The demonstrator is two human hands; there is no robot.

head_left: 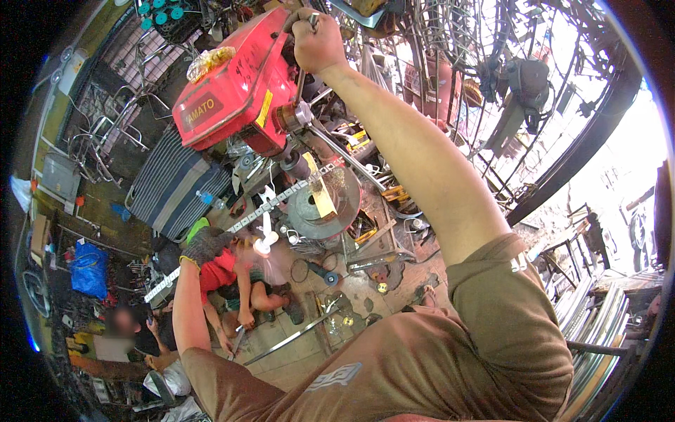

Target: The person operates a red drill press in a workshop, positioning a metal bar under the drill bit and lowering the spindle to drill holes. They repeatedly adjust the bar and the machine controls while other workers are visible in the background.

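Observation:
A red drill press [235,77] stands in front of me, its chuck [295,163] pointing down at a round metal table [306,224]. My right hand [314,43] is closed high beside the press head, around a spoke of the feed handle [302,117]. A wooden block [320,191] lies on the round table. Across it, under the chuck, runs a long silver metal bar with a row of holes [266,208]. My left hand [207,245], in a dark glove, is wrapped round this bar left of the table. The drill tip is too small to make out.
Below my left arm a person in red [216,273] crouches on the floor; another person [156,341] sits at lower left. An angle grinder [328,277] and a metal strip [292,337] lie on the floor. A striped board [179,184] leans beyond the bar.

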